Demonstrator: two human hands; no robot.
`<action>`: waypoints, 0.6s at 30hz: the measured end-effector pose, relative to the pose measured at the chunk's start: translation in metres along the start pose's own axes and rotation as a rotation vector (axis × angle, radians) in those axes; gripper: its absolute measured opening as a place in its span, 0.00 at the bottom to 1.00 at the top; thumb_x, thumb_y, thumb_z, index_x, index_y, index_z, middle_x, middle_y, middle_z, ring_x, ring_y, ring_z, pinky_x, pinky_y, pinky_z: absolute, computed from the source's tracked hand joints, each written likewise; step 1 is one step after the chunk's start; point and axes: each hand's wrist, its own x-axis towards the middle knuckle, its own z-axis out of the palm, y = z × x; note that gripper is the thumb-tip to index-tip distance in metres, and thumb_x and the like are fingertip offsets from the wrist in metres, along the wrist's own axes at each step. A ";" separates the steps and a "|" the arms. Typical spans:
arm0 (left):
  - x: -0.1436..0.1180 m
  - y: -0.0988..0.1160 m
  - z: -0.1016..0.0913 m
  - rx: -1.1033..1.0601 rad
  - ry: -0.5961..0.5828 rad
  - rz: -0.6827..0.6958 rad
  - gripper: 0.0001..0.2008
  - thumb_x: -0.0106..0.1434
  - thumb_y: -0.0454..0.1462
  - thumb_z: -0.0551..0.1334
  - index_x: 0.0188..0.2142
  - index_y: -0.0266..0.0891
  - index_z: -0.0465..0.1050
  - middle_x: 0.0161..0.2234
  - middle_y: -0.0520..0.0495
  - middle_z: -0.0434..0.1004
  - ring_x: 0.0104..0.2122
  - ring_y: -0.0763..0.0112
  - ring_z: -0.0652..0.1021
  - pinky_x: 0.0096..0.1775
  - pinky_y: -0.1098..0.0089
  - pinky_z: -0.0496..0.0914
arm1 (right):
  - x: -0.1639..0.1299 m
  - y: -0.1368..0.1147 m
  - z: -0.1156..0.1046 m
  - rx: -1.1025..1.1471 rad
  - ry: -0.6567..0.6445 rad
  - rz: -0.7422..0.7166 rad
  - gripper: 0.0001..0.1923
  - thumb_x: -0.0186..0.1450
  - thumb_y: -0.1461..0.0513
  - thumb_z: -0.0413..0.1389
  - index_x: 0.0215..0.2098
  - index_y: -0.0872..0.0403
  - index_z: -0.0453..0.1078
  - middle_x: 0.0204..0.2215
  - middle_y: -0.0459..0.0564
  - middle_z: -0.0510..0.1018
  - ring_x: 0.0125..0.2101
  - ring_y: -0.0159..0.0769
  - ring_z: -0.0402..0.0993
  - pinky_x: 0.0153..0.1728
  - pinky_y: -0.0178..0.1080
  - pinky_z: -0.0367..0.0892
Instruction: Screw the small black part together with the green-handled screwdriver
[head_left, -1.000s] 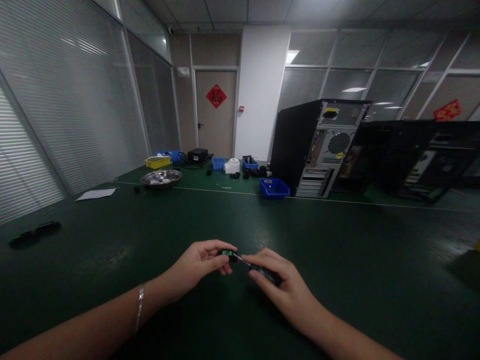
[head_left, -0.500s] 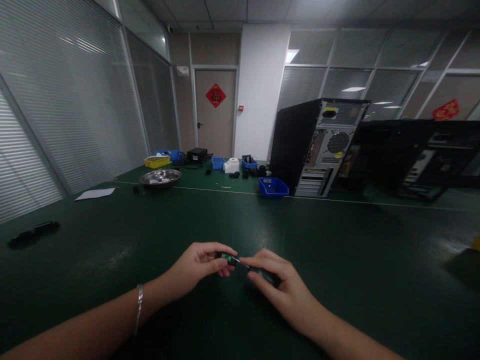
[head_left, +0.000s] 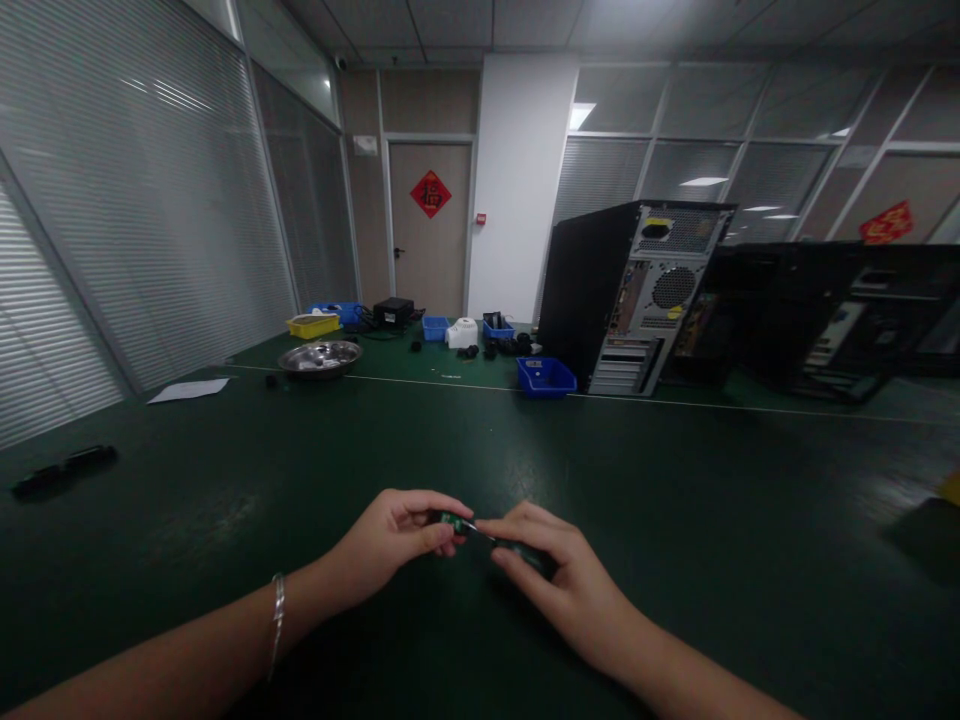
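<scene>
Dark green workbench (head_left: pixel 360 440), PC tower (head_left: pixel 592 300) behind. Your left hand (head_left: pixel 394 535) pinches a small green circuit-board piece (head_left: pixel 453 522); your right hand (head_left: pixel 574 575) grips a slim-shafted tool (head_left: pixel 529 556), its axis slanting up-left to the piece's right end, contact unclear. Less green shows than a second ago.
</scene>
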 end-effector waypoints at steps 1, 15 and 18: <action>0.000 0.000 0.000 0.001 -0.007 0.000 0.13 0.57 0.37 0.68 0.43 0.37 0.79 0.35 0.46 0.82 0.32 0.68 0.77 0.39 0.66 0.70 | 0.000 0.000 0.000 0.003 0.002 -0.004 0.15 0.68 0.64 0.55 0.52 0.50 0.74 0.36 0.51 0.76 0.37 0.39 0.74 0.39 0.40 0.68; 0.002 -0.006 -0.004 -0.094 -0.038 -0.021 0.13 0.57 0.39 0.69 0.41 0.36 0.80 0.32 0.45 0.82 0.29 0.69 0.76 0.36 0.67 0.69 | 0.000 0.000 0.000 0.006 -0.006 -0.025 0.15 0.69 0.63 0.55 0.53 0.50 0.73 0.37 0.51 0.76 0.37 0.38 0.73 0.39 0.40 0.68; 0.000 -0.004 -0.003 -0.039 -0.013 -0.014 0.13 0.56 0.38 0.69 0.41 0.37 0.80 0.33 0.46 0.82 0.30 0.69 0.76 0.36 0.67 0.69 | -0.001 -0.002 -0.001 -0.009 -0.018 -0.019 0.15 0.69 0.63 0.55 0.53 0.49 0.73 0.37 0.51 0.76 0.37 0.38 0.73 0.39 0.40 0.68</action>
